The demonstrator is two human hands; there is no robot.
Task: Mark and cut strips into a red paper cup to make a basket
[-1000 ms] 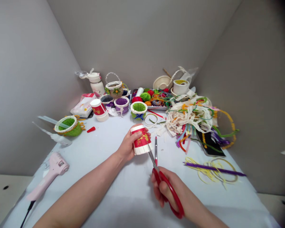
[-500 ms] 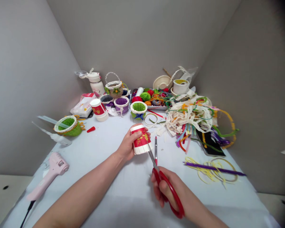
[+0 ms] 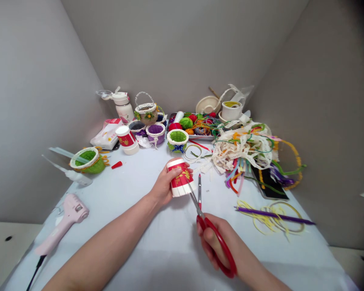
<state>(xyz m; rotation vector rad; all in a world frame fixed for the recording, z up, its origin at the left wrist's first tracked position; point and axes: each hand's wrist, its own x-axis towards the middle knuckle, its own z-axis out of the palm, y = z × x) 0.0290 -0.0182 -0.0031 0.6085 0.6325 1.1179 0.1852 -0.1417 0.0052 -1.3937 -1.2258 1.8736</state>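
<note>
A red and white paper cup (image 3: 182, 181) with gold print is held upside down in my left hand (image 3: 164, 184), its white rim facing down toward me. Several slits run up from that rim. My right hand (image 3: 219, 238) is wrapped round the red handles of a pair of scissors (image 3: 197, 205). The blades point up and left, and their tips are at the lower right side of the cup. Just right of the cup, a pen (image 3: 199, 190) with red ends lies on the table.
A pink glue gun (image 3: 62, 222) lies at left, near a green woven basket (image 3: 89, 160). Behind stand small baskets, stacked paper cups (image 3: 127, 140) and a tray of yarn (image 3: 197, 137). Lace (image 3: 242, 151), a phone (image 3: 268, 184) and a purple pen (image 3: 276, 216) occupy the right.
My right hand has shifted slightly right, and the scissor handles look closer together. The cup stays almost in place in my left hand.
</note>
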